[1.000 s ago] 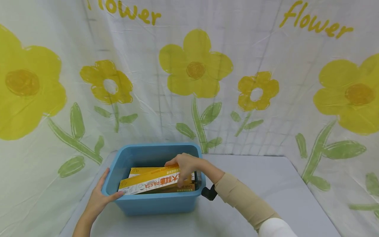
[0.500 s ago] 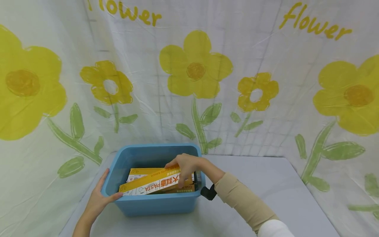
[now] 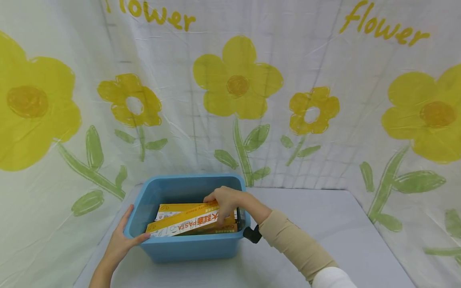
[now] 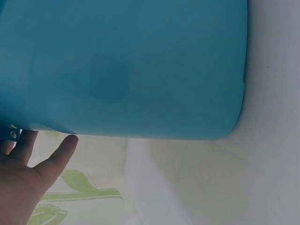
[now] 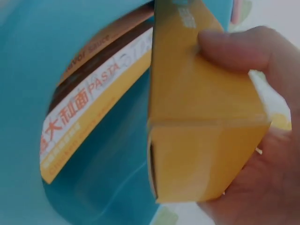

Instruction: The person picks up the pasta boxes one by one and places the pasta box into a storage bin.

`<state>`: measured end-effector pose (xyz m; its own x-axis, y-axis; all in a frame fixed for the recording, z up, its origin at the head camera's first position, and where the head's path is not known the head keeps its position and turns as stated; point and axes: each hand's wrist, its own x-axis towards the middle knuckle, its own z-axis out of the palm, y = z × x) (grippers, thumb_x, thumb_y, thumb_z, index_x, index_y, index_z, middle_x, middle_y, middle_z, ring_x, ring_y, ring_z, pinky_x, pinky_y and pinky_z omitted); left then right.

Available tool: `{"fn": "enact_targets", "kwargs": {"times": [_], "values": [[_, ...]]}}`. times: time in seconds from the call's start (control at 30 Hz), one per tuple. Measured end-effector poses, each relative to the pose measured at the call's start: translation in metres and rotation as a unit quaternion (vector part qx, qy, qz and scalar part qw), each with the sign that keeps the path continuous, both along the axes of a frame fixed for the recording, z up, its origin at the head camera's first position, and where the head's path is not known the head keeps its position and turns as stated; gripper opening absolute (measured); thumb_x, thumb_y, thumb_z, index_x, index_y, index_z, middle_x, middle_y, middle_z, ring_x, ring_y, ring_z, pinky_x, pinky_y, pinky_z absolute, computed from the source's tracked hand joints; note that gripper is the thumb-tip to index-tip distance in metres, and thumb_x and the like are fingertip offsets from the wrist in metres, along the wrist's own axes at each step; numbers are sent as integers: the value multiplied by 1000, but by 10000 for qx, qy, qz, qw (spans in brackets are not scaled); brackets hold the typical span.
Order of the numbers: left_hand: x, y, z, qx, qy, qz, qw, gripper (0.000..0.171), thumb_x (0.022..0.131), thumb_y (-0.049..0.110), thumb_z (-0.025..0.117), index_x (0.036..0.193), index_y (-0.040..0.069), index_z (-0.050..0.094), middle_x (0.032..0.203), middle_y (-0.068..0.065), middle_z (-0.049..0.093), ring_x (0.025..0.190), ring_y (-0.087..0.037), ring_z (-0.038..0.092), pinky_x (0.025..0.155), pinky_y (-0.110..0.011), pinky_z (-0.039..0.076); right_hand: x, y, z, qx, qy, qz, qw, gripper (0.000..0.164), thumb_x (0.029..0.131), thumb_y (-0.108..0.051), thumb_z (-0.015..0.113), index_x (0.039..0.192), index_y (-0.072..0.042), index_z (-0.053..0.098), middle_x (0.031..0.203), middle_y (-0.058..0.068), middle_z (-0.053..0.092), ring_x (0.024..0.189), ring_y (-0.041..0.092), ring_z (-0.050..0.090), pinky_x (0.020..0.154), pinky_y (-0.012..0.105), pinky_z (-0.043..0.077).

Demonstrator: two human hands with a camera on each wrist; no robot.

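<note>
A blue plastic bin (image 3: pixel 194 248) stands on the table with several long pasta boxes in it. My right hand (image 3: pixel 226 202) reaches over the bin and grips the right end of a yellow and white pasta box (image 3: pixel 180 225), which lies slanted across the others. In the right wrist view the thumb presses one face of this pasta box (image 5: pixel 201 98) and the fingers go round behind. Beneath it are another yellow and white box (image 3: pixel 169 207) and a brown box (image 3: pixel 227 229). My left hand (image 3: pixel 120 241) rests at the bin's left front corner, fingers spread along the rim and side.
The bin sits at the left back of a pale table (image 3: pixel 309 228). Behind hangs a white curtain (image 3: pixel 180 152) printed with yellow flowers. A black camera (image 3: pixel 253 235) is worn on the right wrist, close to the bin's right front corner.
The held pasta box has shifted very slightly within the bin, along with my right hand. My left hand stays at the bin's corner.
</note>
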<state>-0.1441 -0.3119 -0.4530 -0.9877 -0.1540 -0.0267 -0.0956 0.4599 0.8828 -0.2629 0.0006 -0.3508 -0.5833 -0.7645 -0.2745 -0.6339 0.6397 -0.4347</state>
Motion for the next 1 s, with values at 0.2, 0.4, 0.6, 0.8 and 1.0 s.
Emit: {"fn": "enact_targets", "kwargs": {"times": [0.2,0.4,0.6,0.8,1.0], "values": [[0,1,0,9,-20,-15,10000,108,85,24,73,156,13,-7,154,-35,8,129,-55,28,99,-70,32,5,-8,-7,745,581,-210,9953,79,70,-15,86,141,-14,53,123,2,62,67,11,50,54,20,44],[0,1,2,-9,-124,17,9999,108,85,23,73,156,13,-8,155,-35,8,130,-54,27,100,-69,32,8,-8,-12,936,814,-187,9921,70,66,-12,87,132,-11,62,113,1,65,71,10,52,52,19,45],[-2,0,2,-5,-148,5,9999,108,85,23,73,156,12,-8,155,-35,7,131,-53,27,100,-68,33,8,-9,-15,1020,903,-46,9907,59,67,-11,86,123,-12,66,89,-4,62,62,10,49,49,20,41],[-1,0,3,-3,-181,24,9998,108,85,23,72,156,13,-8,155,-35,8,131,-53,27,100,-68,33,8,-9,-24,1243,915,-63,9880,54,72,-12,84,123,-14,66,82,-5,56,66,11,48,52,20,41],[-1,0,3,-3,-169,16,9999,108,85,24,72,156,14,-8,154,-35,9,130,-54,28,100,-68,33,9,-4,-30,1071,208,-338,9935,53,84,-22,77,133,-11,61,115,3,67,92,13,63,76,25,53]]}}
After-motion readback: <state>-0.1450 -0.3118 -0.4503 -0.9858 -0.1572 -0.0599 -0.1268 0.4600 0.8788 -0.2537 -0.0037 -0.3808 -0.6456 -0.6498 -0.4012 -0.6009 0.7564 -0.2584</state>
